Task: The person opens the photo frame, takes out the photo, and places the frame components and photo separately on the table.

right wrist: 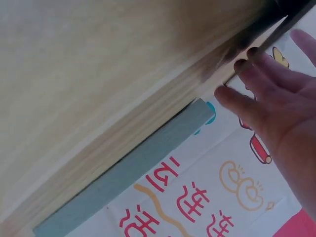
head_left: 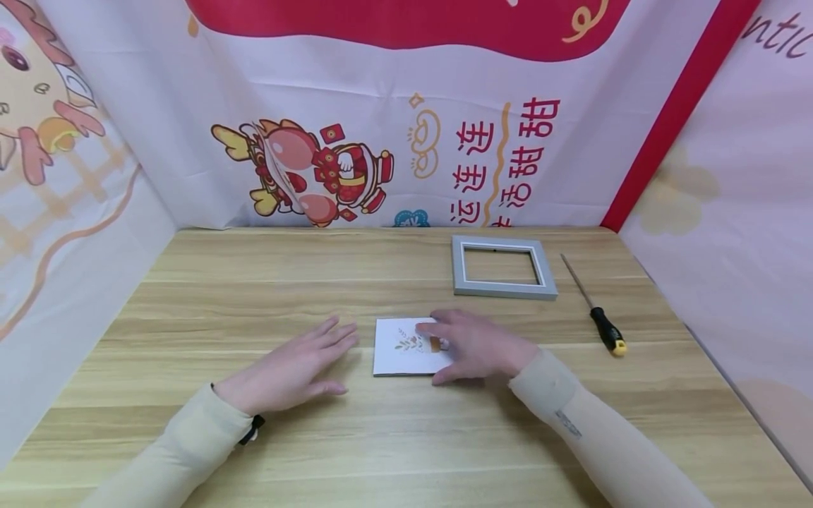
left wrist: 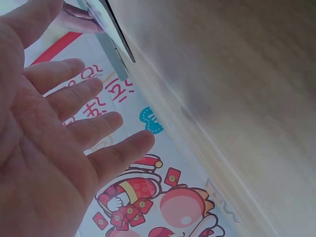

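Observation:
A white picture card (head_left: 394,356) with a brown plant print lies across the middle of the table, a thin dark layer along its near edge. My right hand (head_left: 476,346) holds it by its right part, thumb at the near edge and fingers at the far edge, one finger over the print. The card hides part of those fingertips in the right wrist view. To the left of the card, my left hand (head_left: 295,367) is held low over the table, fingers spread and nothing in it; its palm shows in the left wrist view.
Behind the card to the right lies a grey picture frame (head_left: 504,291) with an open middle. A screwdriver (head_left: 606,329) with a black and yellow handle lies further right. Printed cloth (head_left: 356,85) hangs along the back and sides of the table (head_left: 254,282).

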Demonstrator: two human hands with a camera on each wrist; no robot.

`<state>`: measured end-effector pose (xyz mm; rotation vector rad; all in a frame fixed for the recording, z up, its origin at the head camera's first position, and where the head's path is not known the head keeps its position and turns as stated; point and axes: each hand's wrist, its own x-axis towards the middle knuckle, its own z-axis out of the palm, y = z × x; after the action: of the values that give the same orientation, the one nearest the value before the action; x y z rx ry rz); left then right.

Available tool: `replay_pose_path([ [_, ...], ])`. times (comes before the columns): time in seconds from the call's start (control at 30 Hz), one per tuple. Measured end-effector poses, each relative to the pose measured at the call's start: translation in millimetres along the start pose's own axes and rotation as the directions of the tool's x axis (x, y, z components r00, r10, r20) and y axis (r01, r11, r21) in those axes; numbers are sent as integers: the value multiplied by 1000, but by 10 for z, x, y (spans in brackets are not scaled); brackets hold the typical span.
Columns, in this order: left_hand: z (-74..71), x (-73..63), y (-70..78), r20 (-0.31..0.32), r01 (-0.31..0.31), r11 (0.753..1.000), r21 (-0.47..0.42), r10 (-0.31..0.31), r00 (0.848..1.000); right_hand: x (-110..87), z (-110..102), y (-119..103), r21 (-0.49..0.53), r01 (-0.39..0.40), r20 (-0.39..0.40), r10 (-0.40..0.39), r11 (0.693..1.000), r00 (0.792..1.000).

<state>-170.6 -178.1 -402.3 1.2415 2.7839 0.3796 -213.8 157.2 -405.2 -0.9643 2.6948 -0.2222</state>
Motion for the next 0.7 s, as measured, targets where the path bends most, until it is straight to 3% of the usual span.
replay_pose_path([
  [0.27,-13,2,21,-13,-20,1000,13,20,1000,-13,8,33,31,1,-75,1,1000,997],
  [0.4,-22,7,22,-10,-15,1000,8,15,1000,49,-16,80,26,-66,-128,69,997,989],
  [0.57,-33,14,23,-6,-12,1000,15,12,1000,133,-32,127,40,-166,-107,170,985,980],
  [0.7,-52,8,25,-3,-14,1000,9,14,1000,179,-43,131,53,-203,-104,208,978,973],
])
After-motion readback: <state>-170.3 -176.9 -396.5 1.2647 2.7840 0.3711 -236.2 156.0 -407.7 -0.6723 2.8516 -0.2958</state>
